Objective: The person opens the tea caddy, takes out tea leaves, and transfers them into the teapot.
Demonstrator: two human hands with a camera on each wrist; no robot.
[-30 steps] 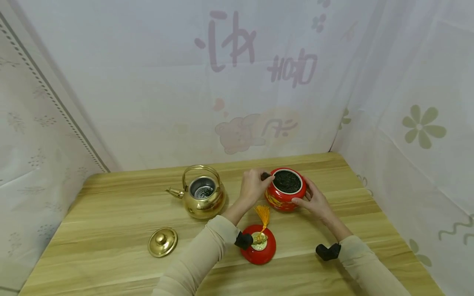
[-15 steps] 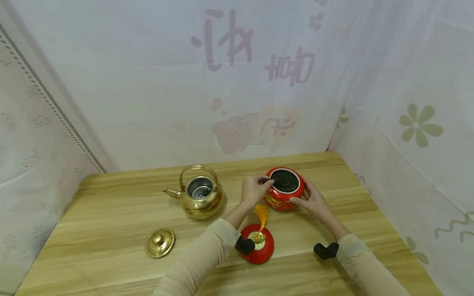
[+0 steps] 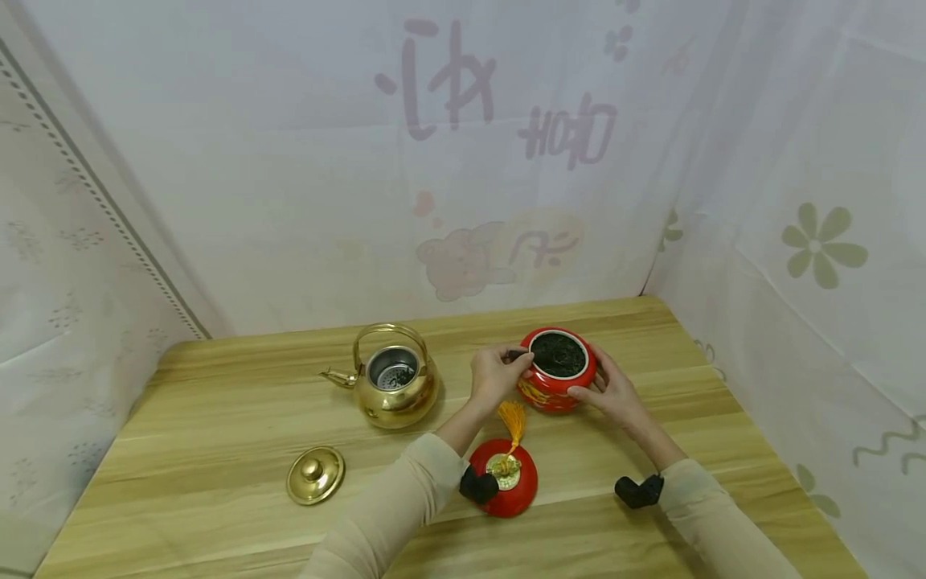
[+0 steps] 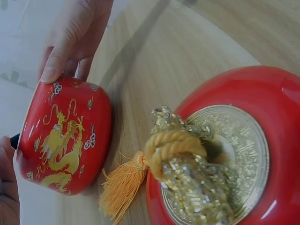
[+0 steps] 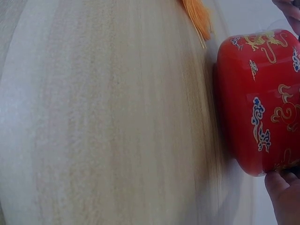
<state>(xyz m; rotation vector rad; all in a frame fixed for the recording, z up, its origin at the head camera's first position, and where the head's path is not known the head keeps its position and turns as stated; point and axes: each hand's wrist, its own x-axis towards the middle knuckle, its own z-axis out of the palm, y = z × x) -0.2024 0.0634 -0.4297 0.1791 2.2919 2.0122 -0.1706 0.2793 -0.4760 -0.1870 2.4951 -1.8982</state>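
Note:
A red jar [image 3: 553, 394] with a gold dragon and a white inner rim stands on the table, filled with dark tea leaves [image 3: 559, 355]. My right hand [image 3: 616, 396] grips its right side, thumb at the front and fingers behind. At the left rim, my left hand [image 3: 496, 376] pinches a small dark tool [image 3: 516, 354]; its far end is hidden and I cannot tell its kind. The left wrist view shows a bit of the tool's dark end [image 4: 14, 141] beside the jar. In front lies the red lid [image 3: 515, 503] with a gold knob and an orange tassel [image 3: 512, 420].
A gold teapot [image 3: 396, 406] with a raised handle stands left of the jar, its lid off. Inside is a metal strainer [image 3: 391, 376] with some dark leaves. The gold teapot lid [image 3: 315, 476] lies at the front left of the wooden table [image 3: 210, 450].
My left hand has dipped slightly toward the front at the jar's rim, still pinching the dark tool. The right hand keeps its grip on the jar.

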